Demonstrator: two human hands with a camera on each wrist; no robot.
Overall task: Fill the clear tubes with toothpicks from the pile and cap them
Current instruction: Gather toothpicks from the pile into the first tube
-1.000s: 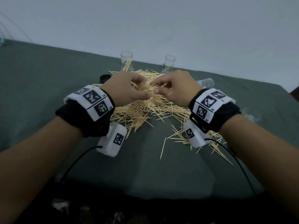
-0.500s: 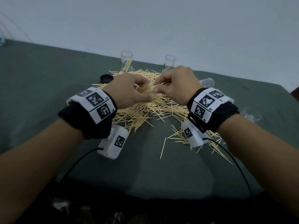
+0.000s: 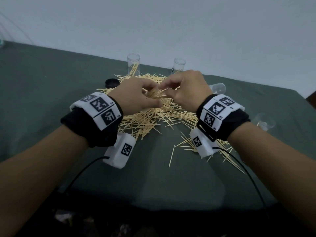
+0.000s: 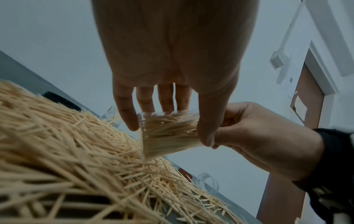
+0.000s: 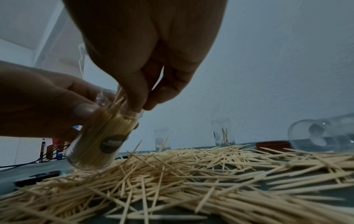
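Observation:
A clear tube (image 5: pixel 101 141), packed with toothpicks, is gripped in my left hand (image 3: pixel 151 98) between thumb and fingers; it tilts just above the toothpick pile (image 3: pixel 153 118). The same tube (image 4: pixel 168 134) shows in the left wrist view. My right hand (image 3: pixel 168 87) is at the tube's mouth, its fingertips (image 5: pixel 138 104) pinching a few toothpicks that stick out of it. Two more clear tubes (image 3: pixel 133 65) (image 3: pixel 179 65) stand upright behind the pile, each with a few toothpicks inside.
A black cap (image 3: pixel 112 82) lies left of the pile. An empty tube (image 3: pixel 218 88) lies on its side at the right, a reddish cap (image 5: pixel 273 146) beside it. Another clear piece (image 3: pixel 263 123) lies farther right. Green cloth covers the table (image 3: pixel 42 100).
Both hands have risen a little and moved away from me over the pile, still together at the tube. More toothpick ends now show between them.

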